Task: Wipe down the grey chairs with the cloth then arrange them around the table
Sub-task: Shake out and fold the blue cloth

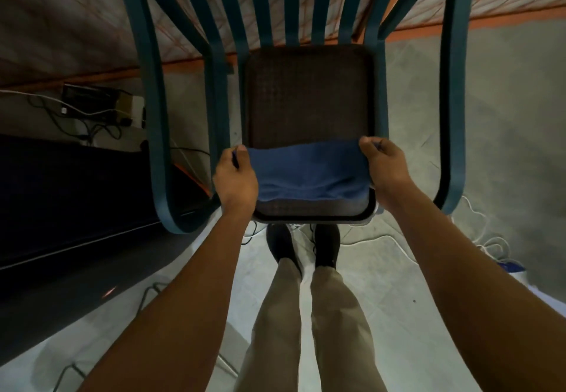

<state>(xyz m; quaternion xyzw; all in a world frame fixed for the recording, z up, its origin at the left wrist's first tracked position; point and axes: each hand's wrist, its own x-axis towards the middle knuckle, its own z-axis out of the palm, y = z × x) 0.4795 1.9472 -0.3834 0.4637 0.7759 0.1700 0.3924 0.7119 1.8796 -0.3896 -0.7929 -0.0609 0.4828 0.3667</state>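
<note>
A grey-blue chair (154,91) with a slatted back and curved armrests stands straight in front of me, its dark woven seat (309,97) facing up. A blue cloth (309,174) is stretched flat across the front part of the seat. My left hand (234,178) pinches the cloth's left corner between thumb and curled fingers. My right hand (384,166) pinches the right corner the same way. Both hands sit at the seat's side edges, inside the armrests.
A dark table or bench surface (61,195) lies to my left, close to the chair's left armrest. Cables (487,238) trail over the pale floor on the right and behind the chair. A power box (101,100) sits by the orange-lined wall. My feet stand just below the seat.
</note>
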